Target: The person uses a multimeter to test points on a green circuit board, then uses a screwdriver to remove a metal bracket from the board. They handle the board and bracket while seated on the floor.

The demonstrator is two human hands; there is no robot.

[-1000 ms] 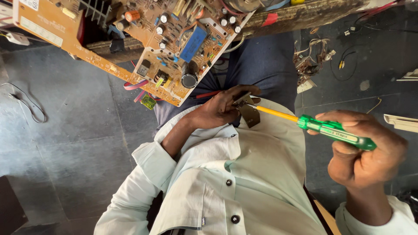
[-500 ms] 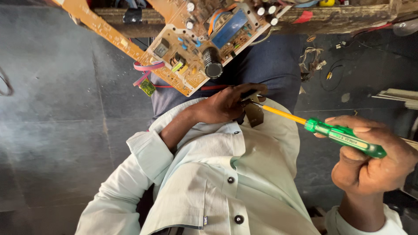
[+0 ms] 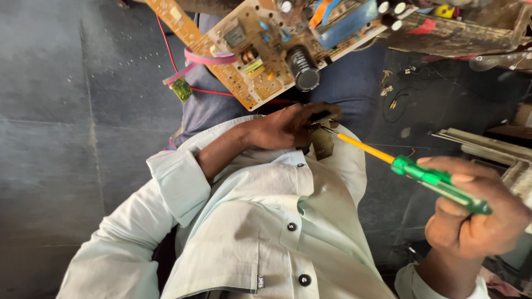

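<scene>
Fingers of the right hand [image 3: 479,218] are curling tight around the green handle of a screwdriver [image 3: 438,182], pressed together in a closed grip with the thumb lying along the top. The yellow shaft is running up and to the left, its metal tip touching a small dull metal part [image 3: 323,143] that the left hand [image 3: 288,126] is pinching between thumb and fingertips just above the chest. That left hand is sitting over the front of a pale button shirt [image 3: 260,221], the sleeve rolled back at the forearm. Directly above the left hand, a tan circuit board [image 3: 244,61] is resting tilted across the lap, carrying a large black cylindrical capacitor [image 3: 302,67], a blue block and several smaller parts. Red wires [image 3: 166,44] are trailing from the board's left edge, beside a little green chip. Loose wire scraps [image 3: 393,97] are lying on the dark floor [image 3: 66,138] to the right, near some pale strips [image 3: 482,145].
</scene>
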